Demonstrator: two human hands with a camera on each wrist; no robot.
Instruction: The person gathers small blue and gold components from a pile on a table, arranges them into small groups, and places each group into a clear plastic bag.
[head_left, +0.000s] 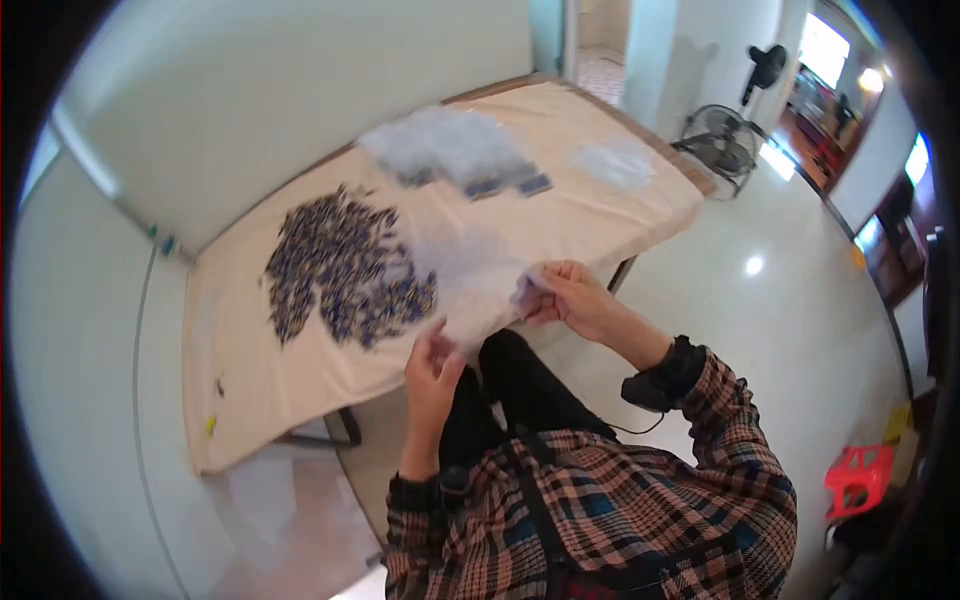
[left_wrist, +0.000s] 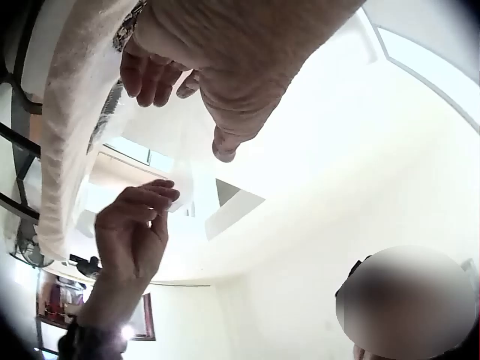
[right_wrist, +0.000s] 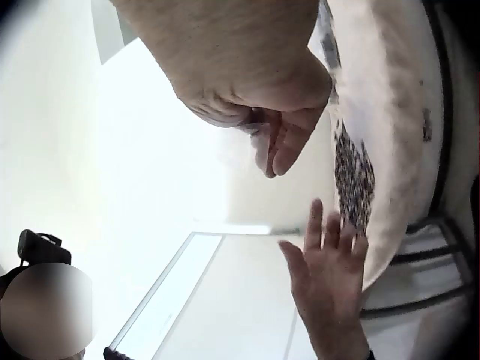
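Left hand (head_left: 433,372): held just off the near edge of the cloth-covered table (head_left: 300,400); fingers parted and relaxed, nothing gripped. In the right wrist view its palm is seen with the fingers spread.

Right hand (head_left: 575,300): raised near the same edge, to the right of the left hand and well apart from it. 1 thin clear plastic piece (head_left: 528,288) is pinched between thumb and fingers; its far side is hung toward the left hand. Whether it is a bag cannot be told for sure.

Ahead and left of the left hand: broad pile of small dark pieces (head_left: 345,265), blue and yellowish flecks seen, individual shapes too small to tell. Between this pile and the right hand, clear plastic (head_left: 460,255) is spread flat on the cloth.

Farther ahead of both hands: heap of clear plastic (head_left: 440,145), dark flat packets (head_left: 500,185) along its near side. Beyond the right hand: more clear plastic (head_left: 615,163). Well left of the left hand: 1 small yellow item (head_left: 211,425).
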